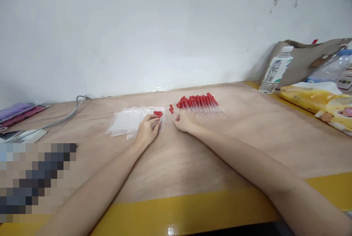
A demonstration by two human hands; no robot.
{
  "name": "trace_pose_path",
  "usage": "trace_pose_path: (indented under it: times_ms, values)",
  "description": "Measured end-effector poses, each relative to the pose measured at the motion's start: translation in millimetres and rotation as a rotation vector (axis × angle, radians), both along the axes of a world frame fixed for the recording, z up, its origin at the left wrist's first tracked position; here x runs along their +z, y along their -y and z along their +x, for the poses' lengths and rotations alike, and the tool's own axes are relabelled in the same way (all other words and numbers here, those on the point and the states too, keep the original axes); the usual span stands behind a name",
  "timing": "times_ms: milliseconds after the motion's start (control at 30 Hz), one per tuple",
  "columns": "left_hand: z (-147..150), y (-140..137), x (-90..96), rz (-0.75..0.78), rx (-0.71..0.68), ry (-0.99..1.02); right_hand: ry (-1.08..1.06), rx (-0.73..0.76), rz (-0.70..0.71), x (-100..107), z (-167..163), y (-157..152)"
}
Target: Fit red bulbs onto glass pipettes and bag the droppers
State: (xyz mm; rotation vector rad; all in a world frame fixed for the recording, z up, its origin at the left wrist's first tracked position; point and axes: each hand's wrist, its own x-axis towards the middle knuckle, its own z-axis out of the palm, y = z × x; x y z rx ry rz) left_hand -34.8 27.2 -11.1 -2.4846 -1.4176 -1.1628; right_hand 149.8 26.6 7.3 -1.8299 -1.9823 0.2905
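A dense row of droppers with red tops and thin clear stems [202, 100] lies on the brown table covering. My right hand [187, 120] is at the row's left end, fingers curled in closely; what they pinch, if anything, is too small to tell. A couple of separate red-topped droppers [171, 109] lie just left of that hand. My left hand [148, 128] is over the clear plastic bags [121, 120], its fingers closed at a small group of red dropper tops [157, 113]. The bags overlap flat on the table, partly hidden beneath this hand.
On the right stand a water bottle [276, 69], a grey bag [302, 60] and a yellow tissue pack [305, 96]. A grey cable [67, 117] and purple packages [18, 110] lie on the left. Yellow tape [192, 206] runs along the front edge; a white wall [137, 38] stands behind.
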Motion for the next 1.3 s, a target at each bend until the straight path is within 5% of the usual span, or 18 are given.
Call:
trace_pose_path:
  times_ms: [367, 567, 767, 1300]
  values:
    - [23, 22, -2.4, -0.15, -0.146, 0.197, -0.101, 0.164, -0.037, -2, 75, 50]
    - [38, 44, 1.1, -0.166, -0.245, 0.1, -0.072, 0.139, -0.034, -15, 71, 51]
    - [38, 46, 4.3, -0.179, -0.248, 0.073, -0.109, 0.206, 0.281, -20, 67, 55]
    - [39, 46, 0.7, -0.183, -0.265, 0.129, -0.368, 0.446, 0.237, -18, 56, 68]
